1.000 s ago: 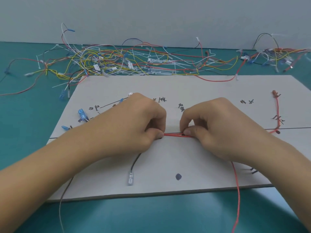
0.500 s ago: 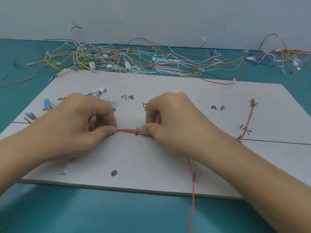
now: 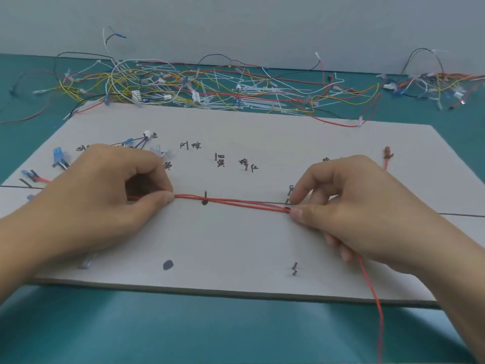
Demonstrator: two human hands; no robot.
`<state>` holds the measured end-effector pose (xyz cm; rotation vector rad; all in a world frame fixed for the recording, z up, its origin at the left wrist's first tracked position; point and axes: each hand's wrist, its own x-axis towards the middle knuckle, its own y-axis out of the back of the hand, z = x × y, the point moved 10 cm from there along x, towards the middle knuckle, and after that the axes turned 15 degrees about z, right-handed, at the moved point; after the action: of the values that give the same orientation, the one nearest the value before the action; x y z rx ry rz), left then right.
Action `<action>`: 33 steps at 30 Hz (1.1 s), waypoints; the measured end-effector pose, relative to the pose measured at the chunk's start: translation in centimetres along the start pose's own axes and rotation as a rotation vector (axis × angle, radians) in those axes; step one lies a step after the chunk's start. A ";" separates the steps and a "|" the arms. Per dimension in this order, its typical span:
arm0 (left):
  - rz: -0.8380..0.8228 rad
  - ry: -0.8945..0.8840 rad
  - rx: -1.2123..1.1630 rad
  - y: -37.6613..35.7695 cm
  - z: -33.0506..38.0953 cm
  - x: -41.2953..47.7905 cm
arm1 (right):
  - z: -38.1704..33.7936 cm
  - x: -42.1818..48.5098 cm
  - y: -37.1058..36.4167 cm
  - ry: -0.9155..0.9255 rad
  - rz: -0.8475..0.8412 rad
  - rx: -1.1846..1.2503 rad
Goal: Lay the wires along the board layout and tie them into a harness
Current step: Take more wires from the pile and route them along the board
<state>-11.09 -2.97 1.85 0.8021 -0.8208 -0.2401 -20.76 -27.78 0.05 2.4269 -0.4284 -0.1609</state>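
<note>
While a teal tabletop (image 3: 236, 334) is being backed by a plain grey wall (image 3: 236, 22), a pale layout board (image 3: 236, 245) is being shown lying flat on it, marked with handwritten labels (image 3: 194, 145), a drawn black line (image 3: 467, 214) and a dark dot (image 3: 168, 264). Beyond the board's far edge, a tangle of loose wires (image 3: 210, 88) in yellow, white, red and black is being seen spread along the table, with a smaller heap (image 3: 433, 85) at far right. Blue connectors (image 3: 59, 156) are being partly hidden on the board's left by the left hand (image 3: 105, 200); a red terminal (image 3: 387, 152) is lying near the right side. Two short pins (image 3: 294, 267) are standing near the front edge. At the centre, a bundle of thin red wires (image 3: 236, 202) is being stretched straight along the drawn line, beside an upright pin (image 3: 205, 195). Its left end is being pinched between the thumb and curled fingers of the left hand, its right end between the thumb and forefinger of the right hand (image 3: 367, 206). One red strand (image 3: 372, 292) is being trailed from under the right hand, over the board's front edge and out of frame.
</note>
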 end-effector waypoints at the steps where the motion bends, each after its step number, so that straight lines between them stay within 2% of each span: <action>1: 0.005 -0.001 -0.006 0.0 0.0 0.0 | 0.1 0.1 0.1 0.006 0.025 -0.013; 5: 0.032 -0.007 -0.020 0.3 0.1 0.0 | -0.4 0.9 0.6 0.058 0.096 -0.088; 16: 0.053 -0.012 -0.018 0.2 -0.2 -0.3 | -2.3 1.7 0.1 0.244 0.109 -0.375; 23: 0.068 -0.015 -0.025 0.2 -0.6 -0.4 | -3.1 1.4 -0.2 0.276 0.111 -0.424; 33: 0.094 -0.006 -0.048 0.3 -0.8 -0.5 | -2.4 1.8 0.4 0.202 0.194 -0.347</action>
<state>-10.89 -2.12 1.44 0.7162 -0.8528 -0.1777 -18.60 -27.29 2.12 2.0245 -0.4965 0.0877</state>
